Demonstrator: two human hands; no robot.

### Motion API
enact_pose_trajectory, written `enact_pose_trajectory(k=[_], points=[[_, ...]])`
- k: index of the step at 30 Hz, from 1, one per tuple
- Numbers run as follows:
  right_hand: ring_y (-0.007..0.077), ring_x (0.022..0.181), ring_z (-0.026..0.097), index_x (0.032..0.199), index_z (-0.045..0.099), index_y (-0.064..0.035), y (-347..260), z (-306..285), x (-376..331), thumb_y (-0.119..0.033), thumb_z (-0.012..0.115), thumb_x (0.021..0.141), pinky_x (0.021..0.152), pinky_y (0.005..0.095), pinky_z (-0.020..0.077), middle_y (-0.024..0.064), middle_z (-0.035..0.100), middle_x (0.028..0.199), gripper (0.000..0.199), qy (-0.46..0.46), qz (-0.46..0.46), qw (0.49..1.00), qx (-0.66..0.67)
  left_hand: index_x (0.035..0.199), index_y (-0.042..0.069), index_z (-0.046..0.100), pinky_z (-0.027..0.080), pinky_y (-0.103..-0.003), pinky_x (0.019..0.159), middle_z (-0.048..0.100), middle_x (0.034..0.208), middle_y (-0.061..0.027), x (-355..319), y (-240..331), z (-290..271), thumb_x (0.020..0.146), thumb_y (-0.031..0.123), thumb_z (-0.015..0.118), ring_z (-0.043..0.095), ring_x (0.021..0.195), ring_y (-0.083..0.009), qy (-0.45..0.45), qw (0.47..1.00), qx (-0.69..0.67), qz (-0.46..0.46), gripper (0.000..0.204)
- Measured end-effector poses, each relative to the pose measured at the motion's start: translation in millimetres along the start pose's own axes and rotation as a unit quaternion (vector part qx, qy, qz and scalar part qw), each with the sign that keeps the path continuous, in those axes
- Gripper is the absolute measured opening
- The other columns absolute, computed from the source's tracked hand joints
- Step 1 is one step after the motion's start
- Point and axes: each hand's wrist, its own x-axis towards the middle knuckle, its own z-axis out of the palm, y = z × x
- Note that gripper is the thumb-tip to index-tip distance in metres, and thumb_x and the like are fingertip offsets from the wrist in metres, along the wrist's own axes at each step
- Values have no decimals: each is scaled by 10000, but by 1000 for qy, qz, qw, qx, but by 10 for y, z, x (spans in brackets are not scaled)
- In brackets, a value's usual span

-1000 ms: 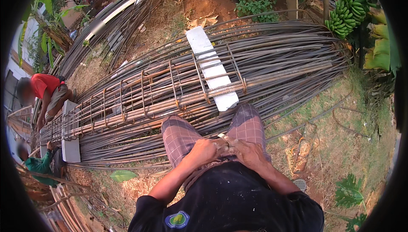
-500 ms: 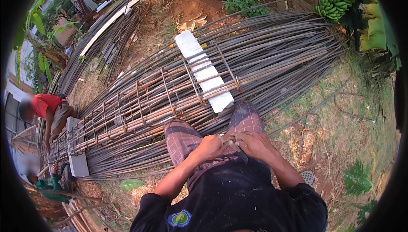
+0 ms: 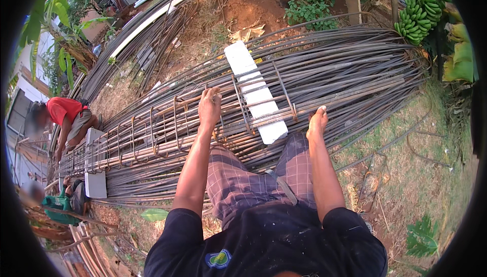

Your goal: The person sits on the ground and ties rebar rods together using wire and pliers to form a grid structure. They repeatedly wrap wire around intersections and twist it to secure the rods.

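Left hand over the rebar cage, fingers curled by its far-side bars; contact unclear. Right hand right of the white block, fingers bent, above the near edge of the rebar pile; grip unclear. Block lies crosswise under the cage's right end. Second block under the cage further left, near two co-workers, one red shirt, one green sleeve. Green bananas upper right.
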Motion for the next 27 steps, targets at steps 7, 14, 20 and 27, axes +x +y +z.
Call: enact_pose_trajectory(k=[7,14,20,27], points=[[251,786,666,1608,-1,-53,-376,689,-584,-478,307,1099,643,347,558,178,690,1061,731,57,44,980,186,1223,89,691,391,-540,1079,686,1231,-196,903,-382,583,1000,411,560,637,1166,-361,-206,944,256,9,413],[243,749,663,1599,72,-115,-442,788,-617,-486,324,1097,597,364,531,153,682,1002,673,46,52,968,242,1083,100,730,445,-511,906,738,1033,-174,930,-461,504,1013,365,538,678,1012,-368,-153,964,206,72,334],[256,791,667,1625,22,-124,-310,863,-406,-499,378,1080,614,362,532,167,655,1100,751,47,31,970,236,1202,122,710,408,-599,1032,735,1068,-195,1075,-471,596,1021,436,515,667,1097,-379,-162,962,217,29,412],[280,848,658,1548,170,-13,-512,851,-577,-418,314,1103,694,397,570,216,638,1090,618,40,52,974,218,1201,121,706,433,-517,993,738,1101,-168,1021,-457,537,993,480,561,662,1110,-349,-163,964,207,-11,439]])
